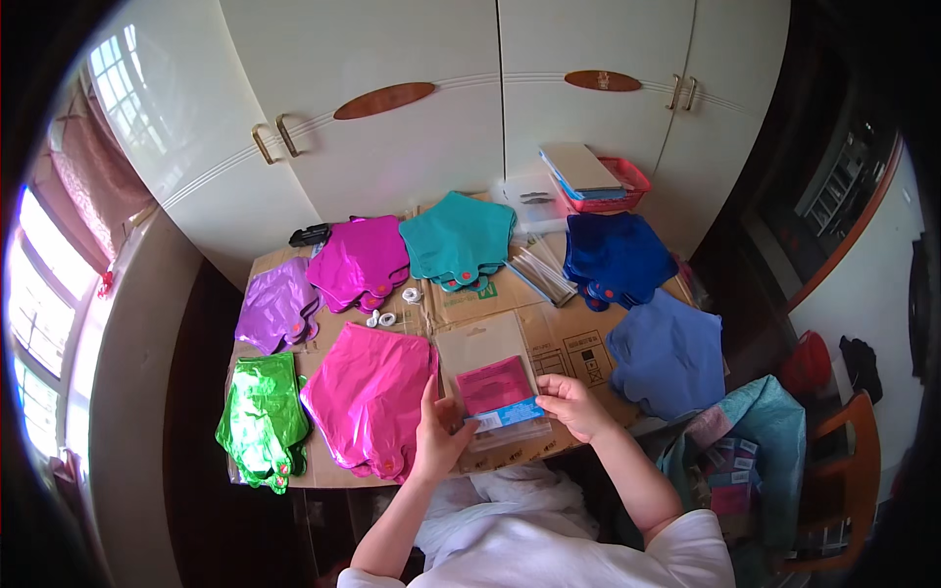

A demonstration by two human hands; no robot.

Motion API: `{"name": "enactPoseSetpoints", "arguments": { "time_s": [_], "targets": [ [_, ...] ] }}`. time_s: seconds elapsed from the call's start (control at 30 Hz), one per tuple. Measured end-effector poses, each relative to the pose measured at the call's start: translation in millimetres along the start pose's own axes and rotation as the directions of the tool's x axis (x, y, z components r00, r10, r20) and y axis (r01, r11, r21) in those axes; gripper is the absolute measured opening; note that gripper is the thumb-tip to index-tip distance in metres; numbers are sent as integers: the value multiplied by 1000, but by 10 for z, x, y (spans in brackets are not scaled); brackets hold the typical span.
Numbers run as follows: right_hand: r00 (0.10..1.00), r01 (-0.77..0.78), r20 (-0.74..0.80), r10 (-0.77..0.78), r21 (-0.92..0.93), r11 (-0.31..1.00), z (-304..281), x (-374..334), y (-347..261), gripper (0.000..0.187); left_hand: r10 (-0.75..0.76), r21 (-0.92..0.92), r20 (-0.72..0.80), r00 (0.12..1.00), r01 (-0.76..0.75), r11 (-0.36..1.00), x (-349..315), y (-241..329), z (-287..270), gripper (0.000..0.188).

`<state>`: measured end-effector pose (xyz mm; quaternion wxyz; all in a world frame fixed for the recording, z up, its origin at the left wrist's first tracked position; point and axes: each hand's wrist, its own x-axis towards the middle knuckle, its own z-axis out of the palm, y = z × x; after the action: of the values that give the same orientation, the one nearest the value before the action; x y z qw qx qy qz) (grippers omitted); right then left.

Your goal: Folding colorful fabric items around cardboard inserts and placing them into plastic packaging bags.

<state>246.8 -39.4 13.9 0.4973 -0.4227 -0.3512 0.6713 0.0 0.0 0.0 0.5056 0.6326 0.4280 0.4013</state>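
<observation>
A flat packet (495, 387) with a pale card, a pink panel and a blue strip lies in front of me on the cardboard-covered table. My right hand (576, 410) pinches its right edge near the blue strip between thumb and fingers. At the packet's lower left is my left hand (441, 429), its forefinger stretched out and its thumb touching the corner. Just left of that hand sits a stack of shiny pink foil balloons (368, 392), flat and uninflated. Clear plastic shows below the packet's lower edge.
Flat foil balloons in green (263, 412), purple (277, 306), magenta (358, 260), teal (458, 235), dark blue (618, 257) and light blue (668, 353) ring the table. White ribbon rolls (387, 319), clear sleeves (542, 277) and a red basket (627, 181) lie farther back. A teal bag (765, 431) stands right.
</observation>
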Motion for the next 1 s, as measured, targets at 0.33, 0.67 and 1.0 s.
{"name": "enactPoseSetpoints", "arguments": {
  "time_s": [0.33,0.67,1.0],
  "targets": [
    [930,352,-1,-366,-274,895,261,-144,-167,49,-195,-632,215,957,289,719,-39,67,-90,17],
    [700,465,223,-679,-863,196,224,-192,-61,30,-264,-620,197,944,329,712,-99,60,-79,18],
    [963,199,-174,-207,-63,978,133,-200,43,18,-249,-595,216,944,330,733,-158,46,-3,18]
  ]
}}
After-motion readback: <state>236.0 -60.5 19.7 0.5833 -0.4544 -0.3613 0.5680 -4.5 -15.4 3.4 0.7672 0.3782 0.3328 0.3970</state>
